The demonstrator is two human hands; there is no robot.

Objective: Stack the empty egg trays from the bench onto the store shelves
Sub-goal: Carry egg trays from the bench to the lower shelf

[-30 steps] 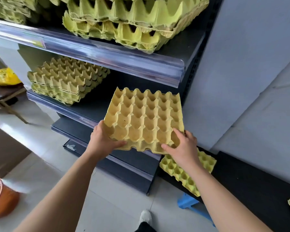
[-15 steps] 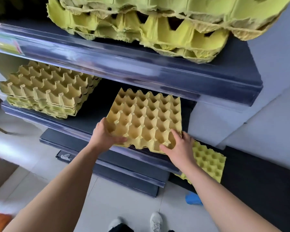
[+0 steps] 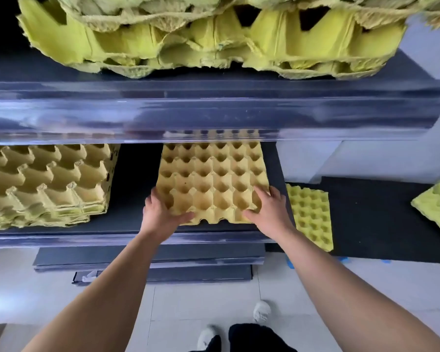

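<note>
A tan-yellow empty egg tray (image 3: 212, 179) lies flat on the dark middle shelf (image 3: 132, 224), its far edge tucked under the shelf above. My left hand (image 3: 160, 214) grips its near left corner and my right hand (image 3: 269, 209) grips its near right corner. A stack of matching trays (image 3: 46, 181) sits on the same shelf to the left, with a dark gap between it and the held tray. On the black bench (image 3: 381, 219) at the right lie a greener tray (image 3: 311, 219) and part of another tray (image 3: 437, 204).
The upper shelf's glossy front rail (image 3: 214, 110) juts out overhead, carrying a ragged yellow-green tray stack (image 3: 201, 36). Lower shelf ledges (image 3: 148, 257) stick out near the tiled floor. My shoes (image 3: 262, 311) stand just in front of the unit. A grey wall (image 3: 366, 158) lies to the right.
Both hands have pushed the tray deeper onto the middle shelf and levelled it from tilted to flat. The view has moved closer and squared up to the shelves.
</note>
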